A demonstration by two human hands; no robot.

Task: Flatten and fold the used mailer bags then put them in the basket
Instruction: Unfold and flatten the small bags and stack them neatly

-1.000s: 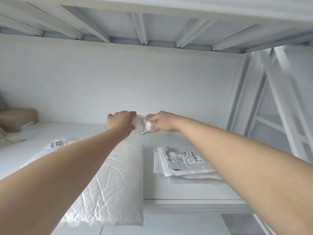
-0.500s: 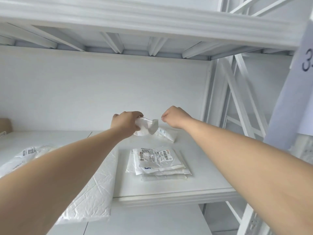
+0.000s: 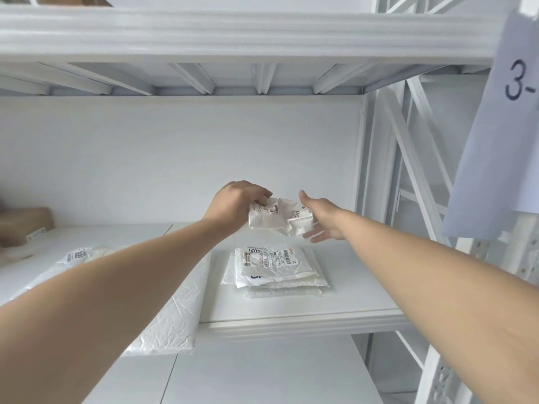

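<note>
Just above the centre of the frame, the left hand [image 3: 236, 205] holds a crumpled mailer bag [image 3: 275, 218] in the air over the shelf [image 3: 355, 290]. Its fingers [image 3: 261, 193] are curled over the bag's upper left corner; the thumb is hidden behind the bag. The bag is white and badly creased, with printing too small and wrinkled to read. To its right, the right hand [image 3: 323, 220] is spread loose, thumb pointing up and fingers [image 3: 316, 236] straight, reaching out below the bag's right end. The bag covers part of the palm, and I cannot tell whether they actually touch. Below the hands, in the middle of the frame, a stack of folded mailer bags [image 3: 274, 268] lies flat on the shelf; the top one shows a shipping label with barcodes, while the lower ones show only as edges. At lower left, a large crinkled white mailer bag [image 3: 172, 319] hangs over the shelf's front edge, mostly hidden by the left forearm. Further left, another bag with a label [image 3: 78, 253] peeks out above that forearm, its shape unclear. A brown cardboard box [image 3: 27, 225] sits at the left edge of the frame, blurred and cut off. Across the top runs the white upper shelf beam [image 3: 233, 33]. At the upper right hangs a paper sign [image 3: 507, 126] reading "3-", its remainder cut off by the frame.
</note>
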